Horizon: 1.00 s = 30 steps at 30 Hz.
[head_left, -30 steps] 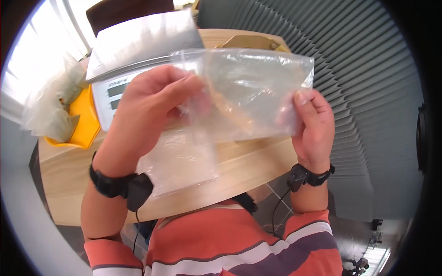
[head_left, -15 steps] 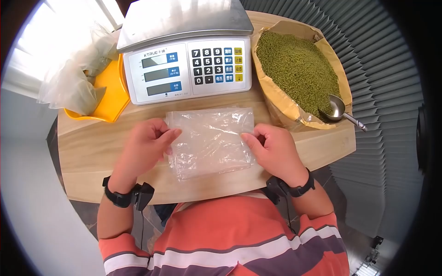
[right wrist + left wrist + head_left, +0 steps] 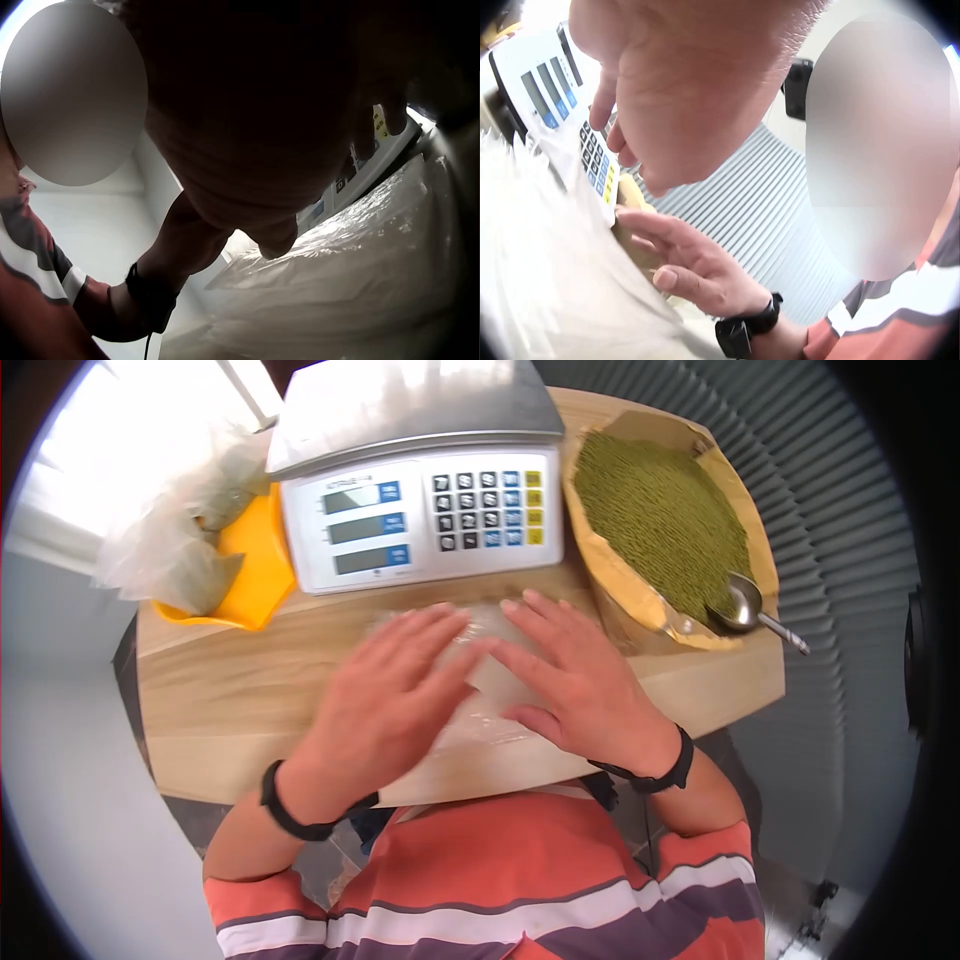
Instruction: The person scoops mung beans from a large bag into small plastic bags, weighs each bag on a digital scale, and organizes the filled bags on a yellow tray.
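Observation:
Clear plastic bags (image 3: 485, 730) lie flat on the wooden table in front of the person, mostly covered by the hands in the head view. The left hand (image 3: 385, 695) is spread over the bags' left part, fingers extended forward and slightly blurred. Over their right part lies the right hand (image 3: 590, 685), its fingers straight and the thumb held apart. The two hands come together at the index fingers in the head view. In the right wrist view the creased plastic bag (image 3: 337, 277) shows close beneath the dark underside of the right hand.
Beyond the hands stands a weighing scale (image 3: 418, 510) with a keypad. A paper sack (image 3: 615, 585) of small green beans (image 3: 660, 510), with a metal scoop (image 3: 743, 605) in them, is at right. At left, a filled clear bag (image 3: 175, 555) sits in a yellow dish (image 3: 262, 560).
One second ago the hands held a clear bag raised. It came down onto the table, pinched at both sides. Both hands have let go and moved inward over it, fingers straightened.

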Motion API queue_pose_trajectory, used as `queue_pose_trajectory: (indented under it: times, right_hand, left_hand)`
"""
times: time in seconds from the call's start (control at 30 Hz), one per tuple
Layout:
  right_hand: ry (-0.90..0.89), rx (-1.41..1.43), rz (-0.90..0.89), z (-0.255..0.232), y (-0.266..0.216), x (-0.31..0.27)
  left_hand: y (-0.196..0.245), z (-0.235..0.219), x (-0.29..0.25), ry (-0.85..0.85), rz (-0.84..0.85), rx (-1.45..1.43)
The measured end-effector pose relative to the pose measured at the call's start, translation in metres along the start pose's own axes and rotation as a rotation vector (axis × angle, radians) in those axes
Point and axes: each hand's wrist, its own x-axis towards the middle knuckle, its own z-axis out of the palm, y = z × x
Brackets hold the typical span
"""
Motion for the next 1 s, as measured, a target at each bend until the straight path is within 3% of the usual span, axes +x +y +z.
queue_pose_trajectory:
  times: [0.03,0.07,0.1,0.17,0.6,0.7,0.77,0.83,0.93,1.0]
  right_hand:
    - [-0.129,-0.041,0.029,0.002,0.001,0.001]
    - [-0.256,-0.079,0.052,0.007,0.002,0.002]
    - [-0.241,-0.055,0.014,0.01,0.002,0.002]
    - [-0.371,-0.096,0.074,0.013,0.004,-0.002]
    - [-0.435,-0.103,0.066,0.009,0.0,0.004]
    - [-0.321,-0.073,0.029,-0.002,0.004,-0.001]
    - [-0.251,0.013,0.04,-0.014,0.005,-0.007]
    - [-0.182,0.098,0.052,-0.025,0.004,-0.014]
    - [-0.109,0.196,0.078,-0.037,0.001,-0.023]
    - [-0.041,0.245,0.066,-0.039,0.001,-0.028]
  left_hand:
    - [0.001,0.007,-0.002,-0.001,-0.02,0.034]
    - [0.0,0.014,-0.006,-0.113,-0.055,0.046]
    - [-0.002,0.02,-0.012,-0.227,-0.096,0.056]
    - [-0.01,0.029,-0.025,-0.27,-0.114,0.099]
    - [-0.021,0.03,-0.036,-0.255,-0.074,0.081]
    - [-0.025,0.008,-0.029,-0.195,-0.148,-0.123]
    - [-0.04,-0.02,-0.029,-0.055,-0.228,-0.118]
    - [-0.063,-0.052,-0.037,0.206,-0.291,-0.074]
    - [-0.108,-0.099,-0.046,0.511,-0.509,0.316]
    - [-0.146,-0.124,-0.062,0.567,-0.57,0.613]
